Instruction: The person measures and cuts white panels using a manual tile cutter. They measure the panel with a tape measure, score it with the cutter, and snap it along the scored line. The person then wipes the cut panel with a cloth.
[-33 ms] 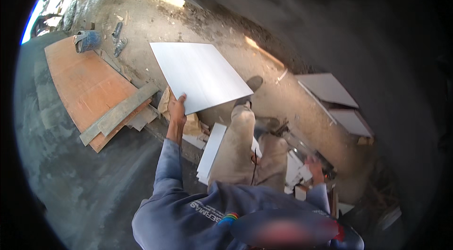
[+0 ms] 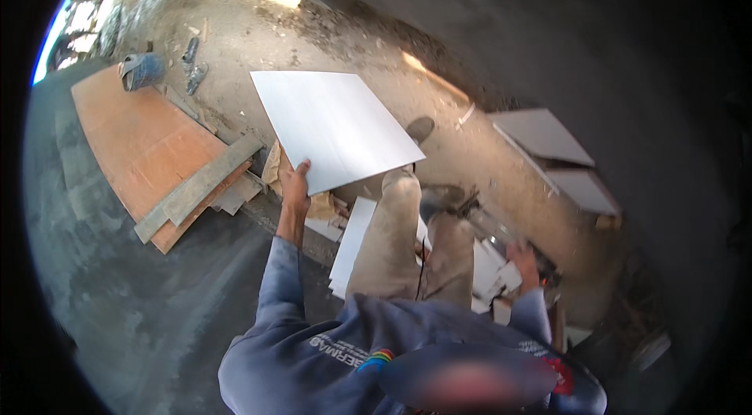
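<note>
A large white tile (image 2: 337, 126) is being held out flat at 12 o'clock, left hand (image 2: 295, 184) fingers clamped on its near corner for balance, while the right hand (image 2: 523, 258), grip unclear, is being lowered at 4 o'clock toward tile offcuts (image 2: 489, 268).

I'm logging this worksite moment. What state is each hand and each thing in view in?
Large white square tile: lifted off the ground, tilted, gripped at its near edge.
Left hand: shut on the tile's edge.
Right hand: low by white tile offcuts; grip unclear.
Orange-brown flat board: lying flat.
Grey wooden plank: lying across the board's edge.
Two grey tiles: lying flat, untouched.
</note>
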A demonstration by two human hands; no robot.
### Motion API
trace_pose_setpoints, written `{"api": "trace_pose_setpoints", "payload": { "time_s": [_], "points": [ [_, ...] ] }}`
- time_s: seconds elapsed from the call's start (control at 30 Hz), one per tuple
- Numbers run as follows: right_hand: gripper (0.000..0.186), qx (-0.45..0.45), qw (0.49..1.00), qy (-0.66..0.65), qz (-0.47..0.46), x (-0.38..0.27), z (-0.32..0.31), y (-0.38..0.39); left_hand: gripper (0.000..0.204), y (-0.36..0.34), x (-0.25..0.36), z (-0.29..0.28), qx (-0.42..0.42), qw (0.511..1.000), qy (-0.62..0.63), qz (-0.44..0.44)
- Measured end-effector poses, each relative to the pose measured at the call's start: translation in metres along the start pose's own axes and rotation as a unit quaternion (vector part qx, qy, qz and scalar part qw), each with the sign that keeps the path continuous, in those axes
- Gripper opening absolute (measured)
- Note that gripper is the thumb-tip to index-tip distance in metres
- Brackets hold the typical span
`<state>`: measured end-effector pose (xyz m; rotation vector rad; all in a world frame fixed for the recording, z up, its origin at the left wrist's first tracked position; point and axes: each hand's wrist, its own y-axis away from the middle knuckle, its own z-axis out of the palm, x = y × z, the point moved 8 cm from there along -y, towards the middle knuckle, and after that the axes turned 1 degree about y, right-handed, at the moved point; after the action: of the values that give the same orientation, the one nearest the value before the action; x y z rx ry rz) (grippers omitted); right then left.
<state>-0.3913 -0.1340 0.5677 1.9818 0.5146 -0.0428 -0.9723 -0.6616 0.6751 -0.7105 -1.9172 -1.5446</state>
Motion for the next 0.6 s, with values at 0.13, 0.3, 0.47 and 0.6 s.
{"api": "trace_pose_setpoints", "payload": {
  "time_s": [0.13,0.3,0.47,0.6],
  "points": [
    [0.069,0.01,0.984,-0.176,-0.002,-0.078,-0.01,-0.051,0.037,0.137,-0.002,0.02,-0.086,0.984,-0.135,-0.073],
    [0.084,-0.16,0.919,-0.305,0.192,-0.085,0.074,-0.025,0.042,0.247,-0.01,0.069,-0.182,0.949,-0.217,-0.14],
    [0.08,-0.002,0.957,-0.228,0.179,0.021,0.118,0.014,0.046,0.312,-0.046,0.125,-0.251,0.901,-0.316,-0.161],
    [0.066,0.139,0.906,-0.296,0.268,0.092,0.134,0.084,0.04,0.34,-0.068,0.177,-0.315,0.865,-0.365,-0.139]
  ]
}}
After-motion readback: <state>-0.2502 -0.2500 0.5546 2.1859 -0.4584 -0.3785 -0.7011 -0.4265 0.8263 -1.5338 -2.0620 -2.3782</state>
